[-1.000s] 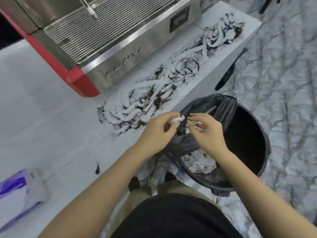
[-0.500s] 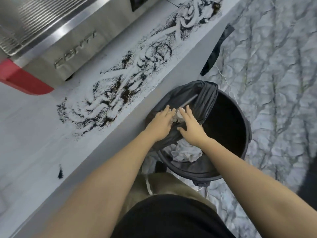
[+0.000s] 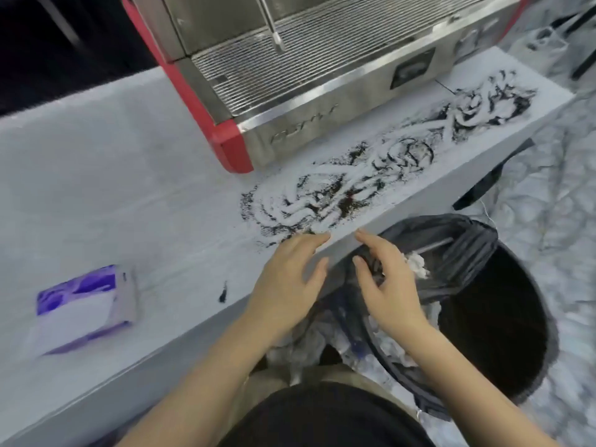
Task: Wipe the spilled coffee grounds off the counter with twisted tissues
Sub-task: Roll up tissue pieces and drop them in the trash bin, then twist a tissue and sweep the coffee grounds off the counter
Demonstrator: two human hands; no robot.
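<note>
Over the front edge of the pale surface (image 3: 96,175), both hands hang empty with fingers loosely spread. One, the left hand (image 3: 287,282), sits above the edge itself, fingertips reaching toward the near end of the spill. Its partner, the right hand (image 3: 387,285), is just beside it and apart from it, held over the rim of a black bin (image 3: 503,317) that stands on the floor against the surface's front. Neither hand grips anything.

Coffee grounds (image 3: 354,188) lie in a long dark band across the surface, running from near the hands diagonally up to the far right corner, streaked through with pale swirling tracks. Behind the band stands a steel coffee machine (image 3: 306,59) with a red side panel and a ribbed drip tray.

Crumpled white tissues (image 3: 417,264) lie inside the bin, against the gathered grey bin liner (image 3: 458,240), just past the right hand's fingers. More white paper shows lower in the bin beneath the right wrist.

A purple and white tissue pack (image 3: 84,308) rests flat on the surface, well to the left of the hands. Between the pack and the left hand sits a small dark smudge (image 3: 222,293).
</note>
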